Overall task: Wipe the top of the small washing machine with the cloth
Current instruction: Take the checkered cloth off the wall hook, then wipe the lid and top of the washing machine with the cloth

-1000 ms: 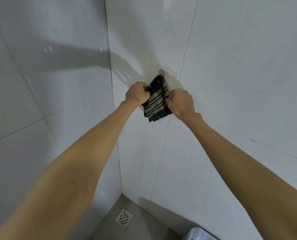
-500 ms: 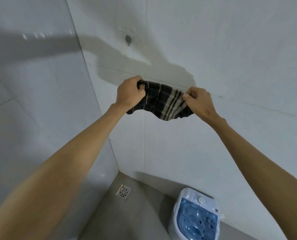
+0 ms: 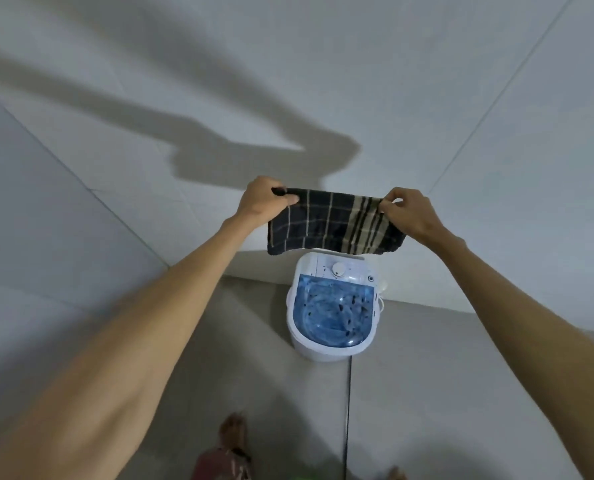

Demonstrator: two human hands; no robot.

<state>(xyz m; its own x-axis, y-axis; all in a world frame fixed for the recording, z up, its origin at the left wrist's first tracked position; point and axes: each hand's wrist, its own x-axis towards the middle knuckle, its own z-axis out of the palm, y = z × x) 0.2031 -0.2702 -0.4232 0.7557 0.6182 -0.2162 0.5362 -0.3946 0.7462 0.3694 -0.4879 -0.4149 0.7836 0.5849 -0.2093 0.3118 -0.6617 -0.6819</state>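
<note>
Dark plaid cloth (image 3: 333, 221): black fabric with tan stripes, stretched out flat between both hands and hanging down from its top edge.
Left hand (image 3: 262, 199): closed around the cloth's upper left corner, fingers curled over the bunched fabric, thumb pressed on the near side.
Right hand (image 3: 411, 213): pinched the upper right corner between thumb and fingertips, the other fingers loosely bent, not a full fist.
Arms: both bare forearms reached forward and out from the lower corners of the view, well apart, the cloth spanning the gap between the hands.
Washing machine (image 3: 333, 306): small, white, standing on the grey floor (image 3: 427, 393) against the tiled wall (image 3: 323, 81); it sat below the cloth and between the two hands, well clear of them.
Lid (image 3: 333, 313): translucent blue, closed, with dark specks showing on or under it; which, I could not tell.
Control panel: white strip behind the lid with a round knob (image 3: 339, 269), just under the cloth's lower hem in the view.
Contact: the cloth touched only the hands, not the machine.
Wall shadow: the arms and cloth cast a dark shape on the tiles above the hands.
</note>
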